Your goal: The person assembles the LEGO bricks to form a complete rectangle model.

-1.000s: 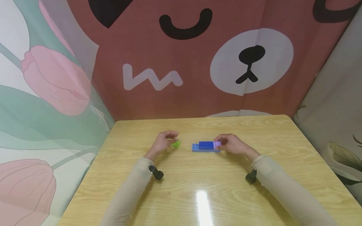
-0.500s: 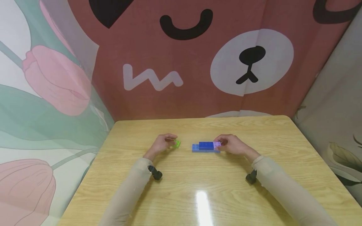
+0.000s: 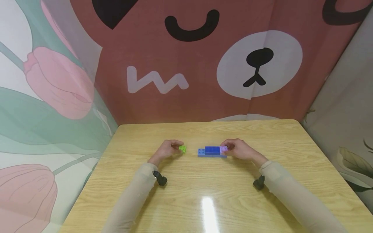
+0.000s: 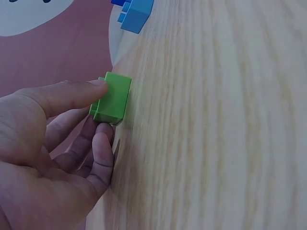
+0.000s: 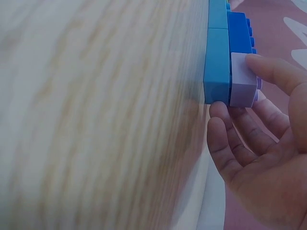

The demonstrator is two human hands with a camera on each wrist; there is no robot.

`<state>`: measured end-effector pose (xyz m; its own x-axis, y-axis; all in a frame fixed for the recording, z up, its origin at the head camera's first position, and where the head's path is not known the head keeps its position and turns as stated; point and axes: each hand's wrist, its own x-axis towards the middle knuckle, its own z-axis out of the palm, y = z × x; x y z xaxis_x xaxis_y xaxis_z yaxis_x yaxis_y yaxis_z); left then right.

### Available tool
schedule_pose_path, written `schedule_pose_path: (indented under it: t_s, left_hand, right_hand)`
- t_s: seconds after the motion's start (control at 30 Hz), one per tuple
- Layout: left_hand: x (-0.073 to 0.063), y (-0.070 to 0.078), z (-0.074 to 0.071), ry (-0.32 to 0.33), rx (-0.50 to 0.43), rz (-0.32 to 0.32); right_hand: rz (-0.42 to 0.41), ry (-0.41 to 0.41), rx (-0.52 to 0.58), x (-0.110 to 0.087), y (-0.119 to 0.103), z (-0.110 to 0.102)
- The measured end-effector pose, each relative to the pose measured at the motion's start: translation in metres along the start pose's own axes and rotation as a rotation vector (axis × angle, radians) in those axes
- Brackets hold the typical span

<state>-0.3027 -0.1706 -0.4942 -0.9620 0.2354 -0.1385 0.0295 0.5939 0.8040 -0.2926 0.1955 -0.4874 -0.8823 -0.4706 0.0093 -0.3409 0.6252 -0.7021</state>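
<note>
Between thumb and fingers, my left hand [image 3: 167, 149] pinches a small lime-green toy brick [image 3: 182, 149], its studs facing up in the head view. To its right sits a row of light blue bricks [image 3: 201, 152] on the table; a seam between two of them shows in the right wrist view. On top lie a dark blue brick [image 3: 212, 149] and, at the right end, a small light purple brick [image 3: 223, 149]. My right hand [image 3: 240, 149] grips that purple brick, thumb on its near side [image 5: 243, 76]. Bare studs show at the row's left end.
The wooden table [image 3: 186, 181] bears the bricks and both forearms. A dark wrist camera [image 3: 160, 178] is strapped to the left sleeve, another [image 3: 258, 183] to the right. Behind the table's far edge hangs a red printed cloth [image 3: 198, 103].
The green brick has been turned in my left fingers, so its studs now face up, and that hand has come slightly lower. My right hand stays on the purple brick.
</note>
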Motion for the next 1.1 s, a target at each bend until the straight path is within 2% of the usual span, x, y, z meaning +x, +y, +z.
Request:
schedule_pose_path:
  t_s: [0.27,0.5,0.77,1.1]
  left_hand:
    - [0.001,0.001,0.001,-0.010,0.054,0.002]
    - [0.000,0.002,0.002,0.004,0.044,-0.018]
    - [-0.002,0.005,0.001,0.024,0.043,-0.001]
    - [-0.005,0.012,0.000,0.009,0.044,0.007]
  right_hand:
    - [0.000,0.001,-0.004,0.000,0.001,0.000]
    - [0.001,0.008,-0.007,0.001,0.001,0.000]
    - [0.002,0.007,-0.007,0.001,0.000,0.000]
    - [0.004,0.004,-0.008,0.001,0.001,0.000]
